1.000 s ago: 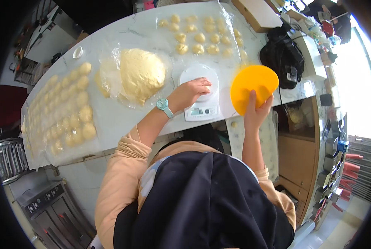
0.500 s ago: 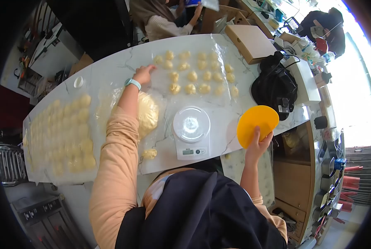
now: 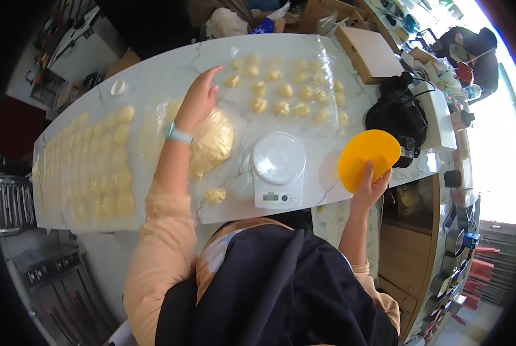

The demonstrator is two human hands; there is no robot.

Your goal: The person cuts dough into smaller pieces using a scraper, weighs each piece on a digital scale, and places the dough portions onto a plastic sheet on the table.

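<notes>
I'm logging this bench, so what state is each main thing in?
Scale: display showing digits, nothing on top.
Yellow disc: held in right hand.
Left hand: open, empty.
Big dough: partly under plastic.
Small lump: separate from big dough.
Left balls: in rows, covered.
Back balls: spaced apart.
Box: shut.

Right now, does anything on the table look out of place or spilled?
I see no spill. One dough piece looks slightly odd: it lies near the table edge, left of the scale, apart from the dough balls.

Dough (image 3: 214, 143) and scale (image 3: 279, 160) suggest a kitchen.
</notes>
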